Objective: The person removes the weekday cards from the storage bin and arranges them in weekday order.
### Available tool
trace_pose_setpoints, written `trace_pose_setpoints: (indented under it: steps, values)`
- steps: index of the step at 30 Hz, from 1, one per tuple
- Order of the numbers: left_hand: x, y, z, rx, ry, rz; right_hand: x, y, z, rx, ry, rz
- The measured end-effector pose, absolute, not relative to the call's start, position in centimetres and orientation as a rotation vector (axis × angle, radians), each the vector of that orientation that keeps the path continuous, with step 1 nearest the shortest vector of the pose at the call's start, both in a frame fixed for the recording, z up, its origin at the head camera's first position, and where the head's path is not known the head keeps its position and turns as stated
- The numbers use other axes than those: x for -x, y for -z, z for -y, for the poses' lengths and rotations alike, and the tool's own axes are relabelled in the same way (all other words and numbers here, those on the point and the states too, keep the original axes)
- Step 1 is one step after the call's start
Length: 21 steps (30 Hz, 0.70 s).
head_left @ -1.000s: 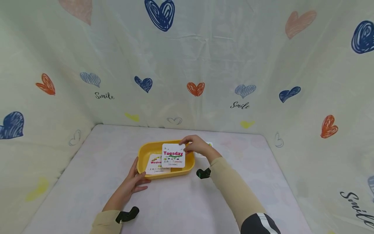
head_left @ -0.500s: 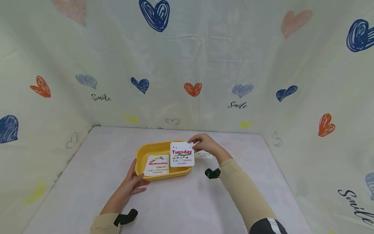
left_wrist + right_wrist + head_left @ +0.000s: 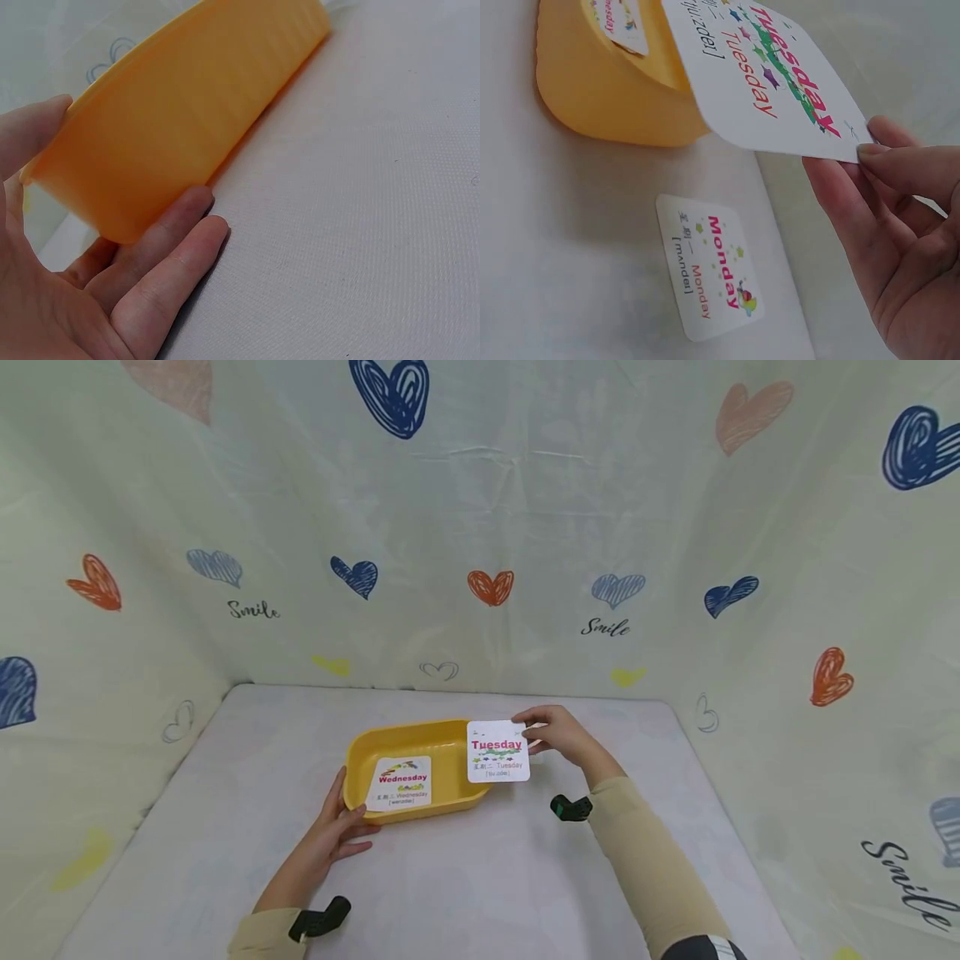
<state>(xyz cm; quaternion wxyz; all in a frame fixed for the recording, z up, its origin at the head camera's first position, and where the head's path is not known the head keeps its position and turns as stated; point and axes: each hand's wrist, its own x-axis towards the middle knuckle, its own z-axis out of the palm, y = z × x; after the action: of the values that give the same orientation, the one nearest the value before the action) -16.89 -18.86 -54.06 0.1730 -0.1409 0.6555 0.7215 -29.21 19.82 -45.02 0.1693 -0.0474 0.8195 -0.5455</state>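
My right hand (image 3: pixel 558 737) pinches the white Tuesday card (image 3: pixel 498 760) at its upper right corner, thumb in front. The card hangs over the right end of the yellow tray (image 3: pixel 452 777), raised above the table. In the tray's left part lies the Wednesday card (image 3: pixel 401 783), face up. My left hand (image 3: pixel 330 831) grips the tray's left end; in the left wrist view its thumb (image 3: pixel 37 127) lies at the rim, with fingers against the lower wall and base. The Monday card (image 3: pixel 711 268) lies face up on the table right of the tray, mostly hidden in the head view.
The table (image 3: pixel 465 885) has a white cloth. Curtains (image 3: pixel 540 527) printed with hearts and "Smile" stand at its back and sides. A dark wrist device (image 3: pixel 321 920) sits on the left sleeve, another dark device (image 3: pixel 572 808) by the right sleeve.
My right hand has carried the Tuesday card rightward from over the tray's middle, uncovering the Wednesday card. My left hand has stayed at the tray's left end.
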Motion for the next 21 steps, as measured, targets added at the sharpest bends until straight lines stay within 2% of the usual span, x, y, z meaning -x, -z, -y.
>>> trace_pose_setpoints:
  steps: [21]
  values:
    - [17.0,53.8,18.7,0.396,-2.046,-1.861,27.8,48.1,-24.1,-0.09,1.85,-2.2]
